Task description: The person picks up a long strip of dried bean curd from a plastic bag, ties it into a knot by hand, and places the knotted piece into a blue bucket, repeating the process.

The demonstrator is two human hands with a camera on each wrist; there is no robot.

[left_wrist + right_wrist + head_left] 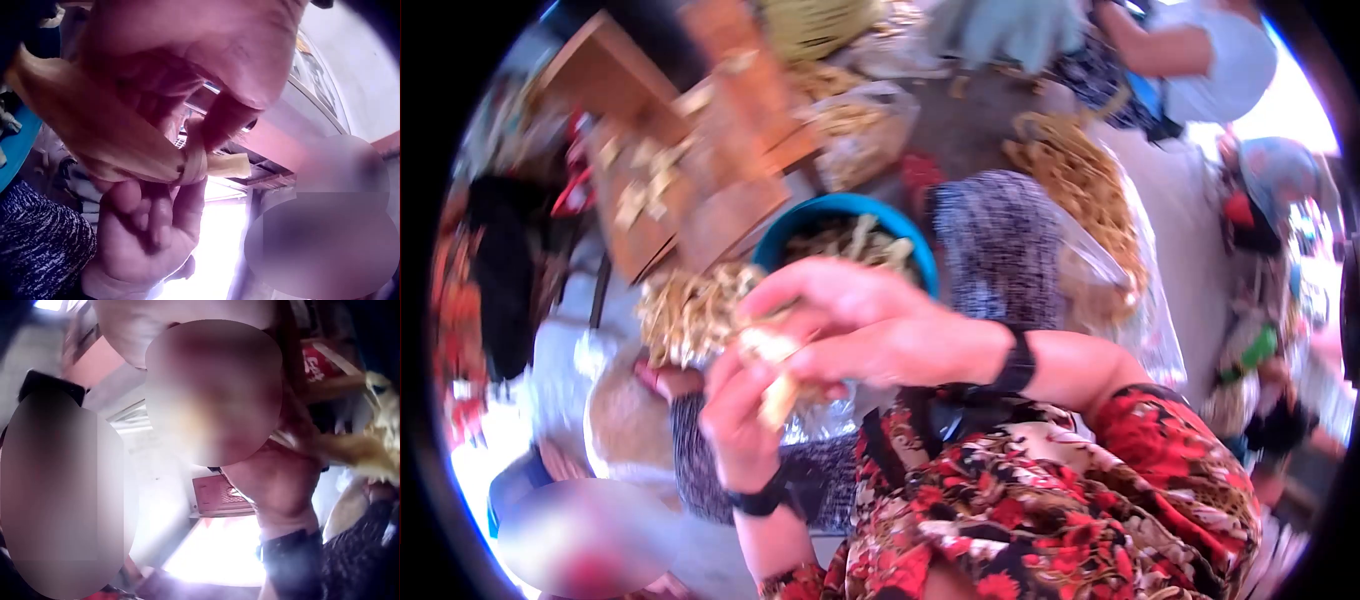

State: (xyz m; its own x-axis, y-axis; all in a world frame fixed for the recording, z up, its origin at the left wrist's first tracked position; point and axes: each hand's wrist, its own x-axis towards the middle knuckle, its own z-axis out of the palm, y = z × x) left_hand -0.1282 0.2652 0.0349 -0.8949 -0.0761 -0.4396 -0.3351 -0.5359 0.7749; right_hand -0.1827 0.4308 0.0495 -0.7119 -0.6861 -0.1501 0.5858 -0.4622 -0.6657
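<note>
In front of the lap, my left hand (740, 415) and right hand (865, 320) meet around one pale yellow dried strip (778, 402). The left wrist view shows this strip (106, 134) close up: broad and folded lengthwise, with a narrow band (195, 162) looped round it near its short cut end. Fingers of both hands pinch it around that loop. Part of the grip is blurred in the right wrist view. Beyond the hands stands a teal basin (926, 258) holding greyish strips. A pile of pale tied strips (695, 315) lies beside it.
Wooden boards (735, 215) stand at the upper left, with pale pieces on them. A large plastic bag (1135, 190) of yellow-brown strips lies at the right, beyond the knee (1000, 245). A smaller bag (880, 105) sits behind the basin. Other people sit around.
</note>
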